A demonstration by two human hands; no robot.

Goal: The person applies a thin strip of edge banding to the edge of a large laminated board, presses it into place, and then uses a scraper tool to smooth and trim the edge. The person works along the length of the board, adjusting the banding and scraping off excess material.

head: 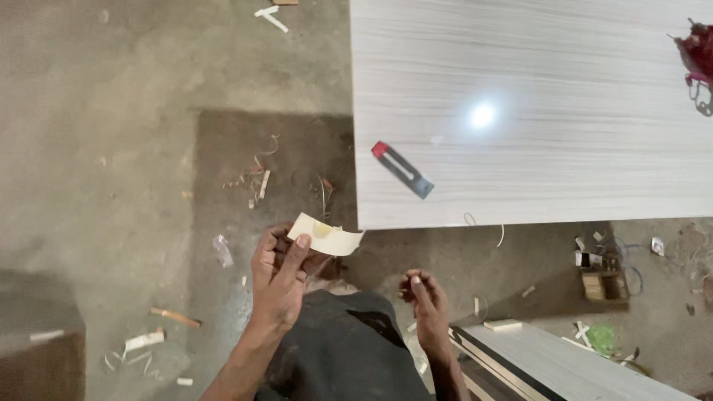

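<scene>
On the concrete floor [111, 148] lie wood scraps and shavings [256, 178]. The left hand [278, 278] pinches a pale strip of edging [327, 238] between thumb and fingers, just off the corner of the white striped counter [535, 74]. A red-ended cutter [402, 169] rests near that edge. The right hand [425, 301] is loosely curled, seemingly holding nothing.

One head camera looks steeply down (from standing height) at the grey concrete floor [111, 148] and the pale wood-grain laminate board [535, 111]
</scene>
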